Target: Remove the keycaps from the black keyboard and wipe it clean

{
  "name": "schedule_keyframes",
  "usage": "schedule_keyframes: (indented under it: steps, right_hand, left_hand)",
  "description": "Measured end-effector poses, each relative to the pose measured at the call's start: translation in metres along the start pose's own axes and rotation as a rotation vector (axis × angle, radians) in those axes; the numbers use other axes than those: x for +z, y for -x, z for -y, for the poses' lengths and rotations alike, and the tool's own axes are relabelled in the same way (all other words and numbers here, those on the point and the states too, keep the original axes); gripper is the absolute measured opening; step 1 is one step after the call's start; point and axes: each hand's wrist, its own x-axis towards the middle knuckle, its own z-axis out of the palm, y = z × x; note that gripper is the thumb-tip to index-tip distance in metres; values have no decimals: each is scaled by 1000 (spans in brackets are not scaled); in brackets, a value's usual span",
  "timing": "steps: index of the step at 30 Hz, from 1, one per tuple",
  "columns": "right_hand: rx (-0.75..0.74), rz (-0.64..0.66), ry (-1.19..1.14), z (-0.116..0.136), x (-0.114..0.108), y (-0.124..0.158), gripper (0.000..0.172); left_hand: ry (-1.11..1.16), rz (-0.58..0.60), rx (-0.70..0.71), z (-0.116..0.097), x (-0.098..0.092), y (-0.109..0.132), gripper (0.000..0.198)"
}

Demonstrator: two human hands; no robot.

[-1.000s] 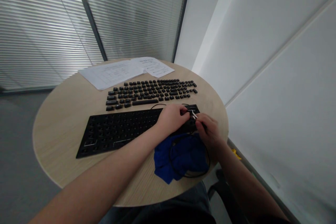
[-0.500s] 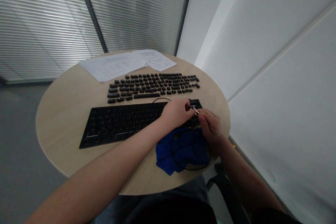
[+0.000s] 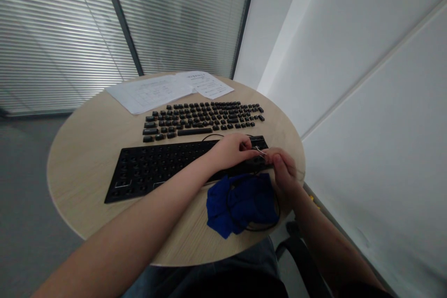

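A black keyboard (image 3: 153, 160) with its keycaps off lies across the table. Over its right end, my left hand (image 3: 234, 149) is closed, fingers curled and thumb pointing at the wires of a keycap puller (image 3: 259, 150). Whatever is between those fingers is hidden. My right hand (image 3: 282, 164), at the keyboard's right edge, is closed round the puller's other end, the thin metal wires poking out leftward. Below the hands lies a crumpled blue cloth (image 3: 240, 205) with a black cable (image 3: 228, 200) looped over it.
Rows of loose black keycaps (image 3: 195, 116) are laid out behind the keyboard, with the long space bar (image 3: 194, 132) in front. Printed papers (image 3: 153, 93) lie at the back of the round wooden table (image 3: 80, 149). A white wall (image 3: 366, 79) stands to the right, and a chair armrest (image 3: 296, 251) is below.
My right hand has shifted slightly right and turned, with the puller still in it. The left thumb is now stretched out further. The view has tilted a little.
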Motion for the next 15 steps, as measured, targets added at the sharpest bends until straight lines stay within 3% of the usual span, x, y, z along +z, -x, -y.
schedule_keyframes:
  steps: [3,5,7,9,15]
  right_hand:
    - [26,-25,-92,0,-1,-5,45]
    - [80,-19,-184,1,-4,-10,45]
    - [158,1,-289,2,-9,-15,45]
    - [228,23,-366,2,-14,-19,45]
    - [308,42,-381,4,-20,-22,56]
  left_hand:
    - [350,72,-95,4,3,-1,29]
    - [563,150,-125,4,7,0,46]
    - [653,216,-103,0,10,0,53]
    - [590,197,-49,-7,12,2,45]
    - [10,-89,202,-32,15,11,17]
